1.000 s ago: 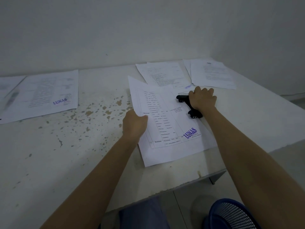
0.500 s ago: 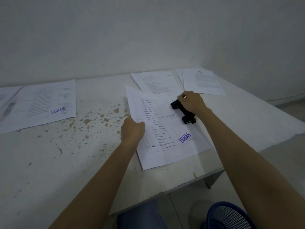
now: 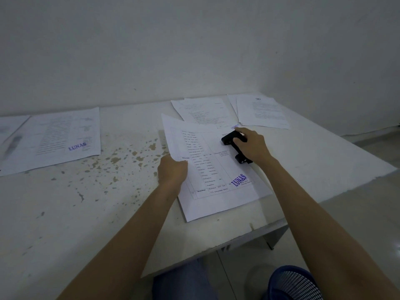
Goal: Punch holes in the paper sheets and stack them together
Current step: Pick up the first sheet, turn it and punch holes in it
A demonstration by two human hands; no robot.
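Gripping the hole punch (image 3: 236,146) right-handed, left hand (image 3: 172,172) pinching the sheet (image 3: 216,180) mid-frame; slippage would probably misalign the holes.

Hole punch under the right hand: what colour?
Black, seen best in the head view: the hole punch sits on the paper sheet.

The room was dim and bluish, the light flat, with no glare. Soft shadows lay under the forearms and beside the left hand (image 3: 172,173). Print near its fingers read sharply; the sheet (image 3: 13,139) far left was smeared. Wide-angle bending curved the table (image 3: 65,213) edges.
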